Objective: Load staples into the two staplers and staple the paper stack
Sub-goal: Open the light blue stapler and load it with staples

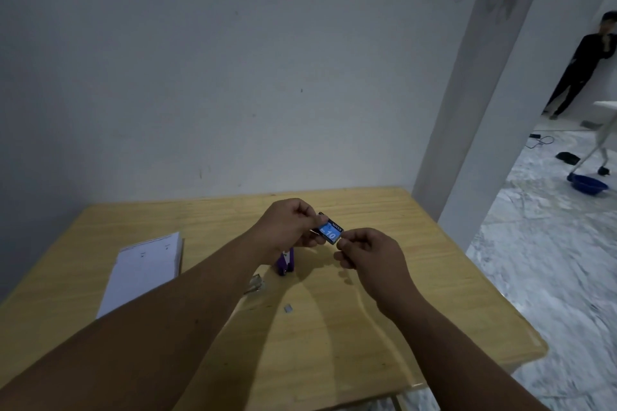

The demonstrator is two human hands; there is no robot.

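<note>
While we pinch the staple box [330, 232] between left hand [290, 225] and right hand [367, 253], its long axis runs hand to hand. The purple stapler [285, 262] lies just below, nearer our left.

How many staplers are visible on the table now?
1: a purple stapler stands on the table, just below the left hand. A second stapler may be hidden behind the left forearm.

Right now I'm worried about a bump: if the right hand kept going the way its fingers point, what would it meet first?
The right hand already touches the small blue staple box; beyond that, the left hand.
</note>
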